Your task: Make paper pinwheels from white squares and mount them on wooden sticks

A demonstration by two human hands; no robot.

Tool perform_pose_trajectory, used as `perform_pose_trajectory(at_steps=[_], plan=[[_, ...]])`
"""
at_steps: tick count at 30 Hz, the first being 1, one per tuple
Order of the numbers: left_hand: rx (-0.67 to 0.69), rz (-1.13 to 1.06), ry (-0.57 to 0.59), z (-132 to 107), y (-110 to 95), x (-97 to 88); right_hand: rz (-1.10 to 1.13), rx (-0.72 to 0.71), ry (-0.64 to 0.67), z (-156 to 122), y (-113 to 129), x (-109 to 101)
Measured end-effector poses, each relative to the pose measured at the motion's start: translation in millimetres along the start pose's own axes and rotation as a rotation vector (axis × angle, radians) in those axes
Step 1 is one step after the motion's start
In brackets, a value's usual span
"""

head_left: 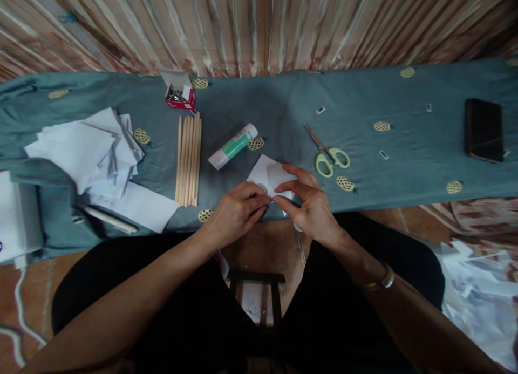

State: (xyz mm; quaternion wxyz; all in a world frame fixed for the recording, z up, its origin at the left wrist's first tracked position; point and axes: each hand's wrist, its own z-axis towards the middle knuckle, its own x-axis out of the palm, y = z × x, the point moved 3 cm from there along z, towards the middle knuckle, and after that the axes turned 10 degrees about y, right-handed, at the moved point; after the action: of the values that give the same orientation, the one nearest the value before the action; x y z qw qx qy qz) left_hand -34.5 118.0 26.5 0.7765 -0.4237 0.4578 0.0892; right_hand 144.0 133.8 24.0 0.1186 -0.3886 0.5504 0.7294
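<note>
A small piece of white paper lies at the front edge of the cloth-covered table, pinched by both hands. My left hand grips its near left edge with thumb and fingers pressed together. From the other side my right hand holds the paper, its thumb and index fingertip close to the left fingertips. Creases show in the sheet, and its near part is hidden by the fingers. Just beyond lies a glue stick with a green label. Scissors with light green handles rest to the right, blades pointing away.
Left of the glue stick lie several wooden sticks. Behind them stands an open red box of small metal pieces. A paper pile and a pen are at left, a dark phone far right. Paper scraps fill a bag below.
</note>
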Motion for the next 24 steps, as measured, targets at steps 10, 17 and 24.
perform_pose_trajectory(at_steps=[10,17,24], plan=[[-0.01,-0.014,0.008,0,1,0.7,-0.017,-0.014,0.0,-1,1,0],[-0.014,-0.012,0.006,0,1,1.2,-0.094,-0.098,0.002,-2,3,1],[-0.022,0.003,0.023,0,-1,0.9,-0.247,-0.147,0.072,-7,7,12]])
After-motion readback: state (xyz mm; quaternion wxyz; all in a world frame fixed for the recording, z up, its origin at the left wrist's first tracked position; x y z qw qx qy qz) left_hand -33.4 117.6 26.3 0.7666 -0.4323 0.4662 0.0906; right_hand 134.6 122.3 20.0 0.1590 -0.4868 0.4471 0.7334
